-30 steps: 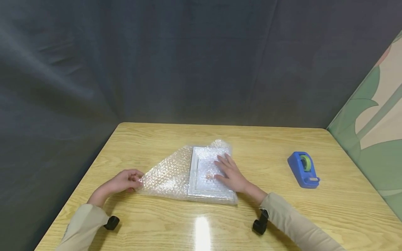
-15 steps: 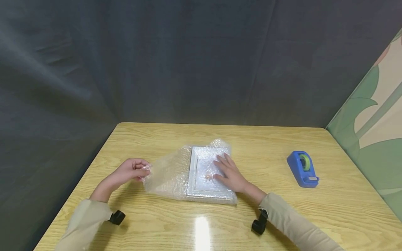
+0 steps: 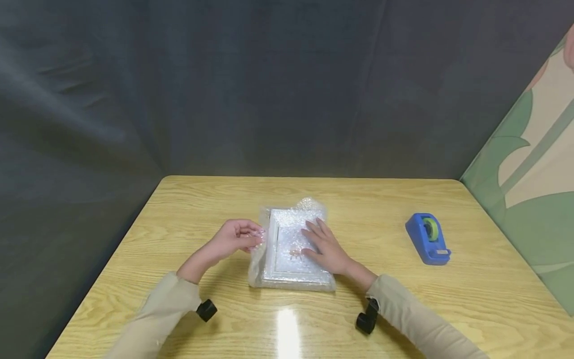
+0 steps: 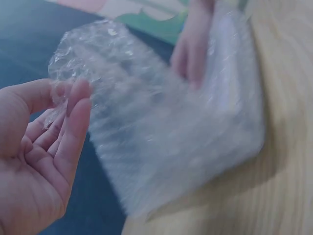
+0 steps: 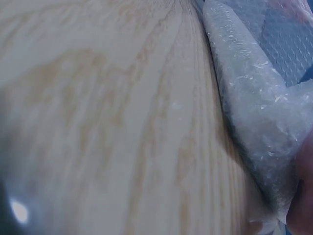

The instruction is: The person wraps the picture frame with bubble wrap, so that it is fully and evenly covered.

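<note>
A pale rectangular picture frame (image 3: 287, 244) lies flat on the table under bubble wrap (image 3: 256, 271). My left hand (image 3: 237, 237) pinches the wrap's loose left end between thumb and fingers, lifted beside the frame's left edge. In the left wrist view that sheet of bubble wrap (image 4: 142, 132) rises from the table to the pinching fingers (image 4: 78, 112). My right hand (image 3: 329, 252) rests with spread fingers on the right part of the wrapped frame. The right wrist view shows the padded edge of the wrapped bundle (image 5: 249, 93); only a sliver of the hand shows there.
A blue tape dispenser (image 3: 428, 239) with a green roll stands on the wooden table (image 3: 381, 199), to the right. Dark cloth (image 3: 269, 89) hangs behind and to the left. A leaf-patterned cloth (image 3: 533, 199) is on the right side.
My left hand has lifted the wrap's loose end and carried it right, close to the frame's left edge. My right hand stays on the frame.
</note>
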A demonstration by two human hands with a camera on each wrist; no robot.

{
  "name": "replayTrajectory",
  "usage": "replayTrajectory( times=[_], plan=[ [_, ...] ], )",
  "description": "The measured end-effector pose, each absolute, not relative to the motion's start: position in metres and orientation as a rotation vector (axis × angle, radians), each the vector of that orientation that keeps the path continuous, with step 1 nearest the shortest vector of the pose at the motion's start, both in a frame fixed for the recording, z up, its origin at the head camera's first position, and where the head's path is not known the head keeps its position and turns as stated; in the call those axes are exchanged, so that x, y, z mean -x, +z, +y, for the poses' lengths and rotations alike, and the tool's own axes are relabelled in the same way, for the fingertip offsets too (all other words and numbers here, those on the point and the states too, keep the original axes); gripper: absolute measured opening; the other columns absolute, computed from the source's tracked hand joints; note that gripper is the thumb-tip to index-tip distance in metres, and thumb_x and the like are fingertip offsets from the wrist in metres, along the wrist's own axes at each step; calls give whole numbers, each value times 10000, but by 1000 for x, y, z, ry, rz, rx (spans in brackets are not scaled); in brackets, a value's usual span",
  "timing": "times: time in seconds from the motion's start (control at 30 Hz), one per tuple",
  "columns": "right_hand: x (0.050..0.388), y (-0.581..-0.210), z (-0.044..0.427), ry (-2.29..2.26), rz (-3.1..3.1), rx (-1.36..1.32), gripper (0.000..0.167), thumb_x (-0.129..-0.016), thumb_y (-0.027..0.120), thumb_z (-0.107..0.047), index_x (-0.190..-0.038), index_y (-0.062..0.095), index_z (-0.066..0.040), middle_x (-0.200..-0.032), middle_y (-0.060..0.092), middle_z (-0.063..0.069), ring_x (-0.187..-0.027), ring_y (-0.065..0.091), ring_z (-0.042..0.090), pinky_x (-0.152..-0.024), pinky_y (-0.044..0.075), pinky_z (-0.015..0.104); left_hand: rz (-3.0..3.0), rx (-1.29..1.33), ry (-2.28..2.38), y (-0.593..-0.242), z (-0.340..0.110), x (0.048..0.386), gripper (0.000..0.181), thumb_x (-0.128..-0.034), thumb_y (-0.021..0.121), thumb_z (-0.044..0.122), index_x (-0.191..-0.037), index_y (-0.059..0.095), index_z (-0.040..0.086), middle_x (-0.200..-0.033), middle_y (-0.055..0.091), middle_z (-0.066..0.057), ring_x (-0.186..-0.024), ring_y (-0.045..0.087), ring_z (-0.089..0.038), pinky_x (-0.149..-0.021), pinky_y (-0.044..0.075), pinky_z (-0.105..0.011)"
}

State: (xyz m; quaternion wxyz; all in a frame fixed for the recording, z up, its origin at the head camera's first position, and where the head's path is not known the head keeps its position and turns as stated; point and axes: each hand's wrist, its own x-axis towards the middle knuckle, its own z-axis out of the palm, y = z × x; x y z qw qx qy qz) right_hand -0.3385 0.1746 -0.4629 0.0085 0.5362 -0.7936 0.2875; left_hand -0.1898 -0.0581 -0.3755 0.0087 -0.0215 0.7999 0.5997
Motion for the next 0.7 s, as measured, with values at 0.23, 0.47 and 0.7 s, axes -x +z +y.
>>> replayTrajectory(
  times=[0.23,0.47,0.7],
  plan=[
    [339,-463,174,890,-2469,-1668,446,-920,486,-210,-1299,459,25,-1412,318,226,-1332,135,429,-1068,121,570,2499,-11,1840,-404,-20,217,276,-840,596,29,-1072,558,-117,-936,636,-188,-739,618,-122,-658,557,-311],
    [338,-464,175,886,-2499,-1659,420,-971,361,-216,-1317,444,7,-1433,296,197,-1346,111,404,-1069,115,570,2761,-79,1486,-429,4,232,215,-808,627,85,-996,645,-18,-888,651,-76,-754,598,-113,-667,525,-224],
    [339,-464,177,847,-2499,-1677,470,-948,417,-267,-1328,426,10,-1441,276,197,-1346,102,408,-1070,114,570,2881,-148,1188,-432,14,230,231,-835,638,267,-990,674,99,-875,657,35,-777,580,-67,-706,485,-197]
  ],
)
